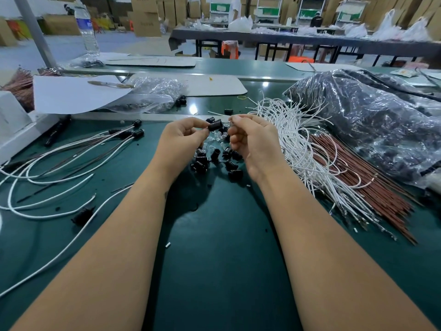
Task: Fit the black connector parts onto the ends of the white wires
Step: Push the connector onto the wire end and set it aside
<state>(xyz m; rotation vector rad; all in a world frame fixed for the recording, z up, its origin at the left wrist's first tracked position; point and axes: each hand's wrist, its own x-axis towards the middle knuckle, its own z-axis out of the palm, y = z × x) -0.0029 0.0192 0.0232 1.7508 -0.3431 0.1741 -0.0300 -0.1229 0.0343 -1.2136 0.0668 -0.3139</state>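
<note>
On the green worktop (214, 235), few finished wires (114, 139) lie left; most white wires (293, 139) wait, while the left hand (183, 137) pinches a black connector (215, 126) and the right hand (248, 137) has its fingers curled, on what I cannot tell.

Two bare forearms and hands (214, 142) (no sleeves, gloves, rings).

Bystanders on a green tabletop (214, 247)

A clear water bottle (86, 29) stands at the far left edge beside a grey post (35, 29). A white sheet (71, 94) lies near the left side, with a crumpled clear plastic bag (152, 91) just beside it. A large clear bag of dark parts (372, 120) fills the far right corner. Red-brown wires (372, 187) lie in a bundle toward the right edge. Cardboard boxes (145, 15) stack up well beyond the tabletop.
</note>
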